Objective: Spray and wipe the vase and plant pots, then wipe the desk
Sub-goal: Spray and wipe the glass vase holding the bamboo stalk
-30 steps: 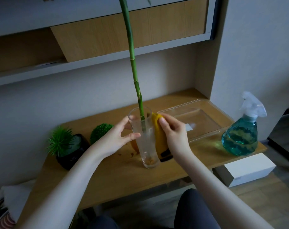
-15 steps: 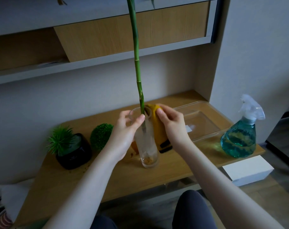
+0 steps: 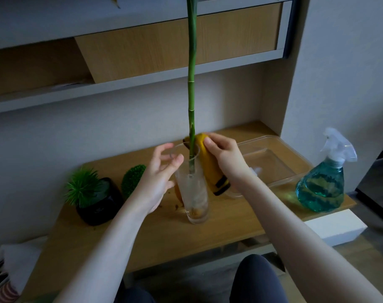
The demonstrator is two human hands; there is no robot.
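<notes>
On the desk [image 3: 219, 235], near its middle, stands the vase [image 3: 193, 193], a tall clear glass, upright. A long green stem [image 3: 191, 88] rises out of it and runs up past the shelf [image 3: 142, 82] and out of view; its lower end sits inside the glass. At the bottom of the vase lies a little brownish matter; what it is cannot be told. The glass wall looks cloudy or wet.

The left hand [image 3: 157, 182] is at the vase's left side, fingers spread and only loosely bent, thumb tip at the rim; whether it really grips the glass cannot be told. The right hand [image 3: 226, 159] presses a yellow cloth [image 3: 210, 169] against the right side of the vase near the rim, fingers curled over the cloth. The cloth hangs down beside the glass, with a dark band at its lower end.

Left of the vase stands a black pot [image 3: 98, 202] holding a spiky green plant [image 3: 82, 189]. Between it and the vase, partly hidden by the left wrist, is a round green plant [image 3: 132, 179]; its pot does not show.

Right of the vase lies a clear tray [image 3: 273, 147], shallow, with what may be a small white label inside. At the desk's right edge stands a spray bottle [image 3: 324, 189], full of blue-green liquid, its nozzle pointing left. Below it sits a white box [image 3: 337, 226].
</notes>
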